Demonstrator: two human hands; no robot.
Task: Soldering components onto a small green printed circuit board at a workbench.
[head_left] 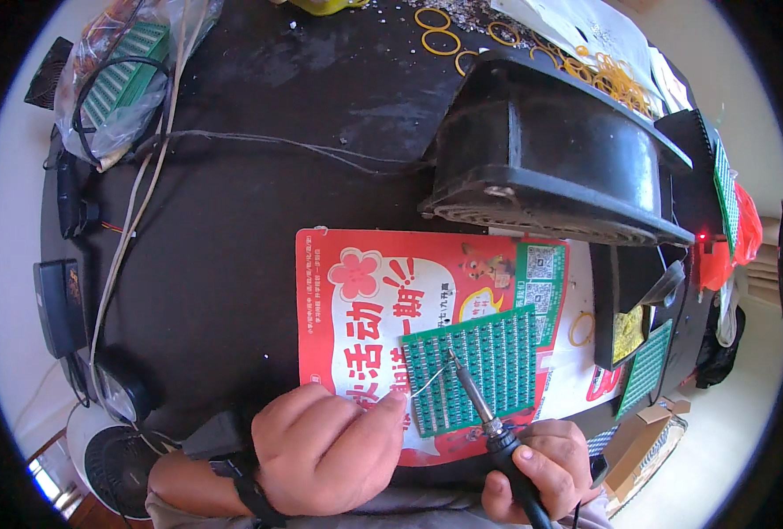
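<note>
A green circuit board panel (pixel 506 353) with rows of small parts lies slightly turned on a red and white printed sheet (pixel 321 282). My right hand (pixel 546 467) grips the dark handle of a soldering iron (pixel 475 397), whose tip points at the board's upper middle. From the closed fingers of my left hand (pixel 330 454), a thin piece of solder wire (pixel 428 383) reaches over the board toward that tip. Whether wire and tip touch is too small to tell. A dark band circles my left wrist.
Beyond the sheet stands a black fan (pixel 568 141). Right of it are a holder with yellow filling (pixel 628 335) and another green board (pixel 647 370). Yellow rings (pixel 440 42) lie at the back. Cables (pixel 140 189) and a plastic bag of boards (pixel 127 79) occupy the left.
</note>
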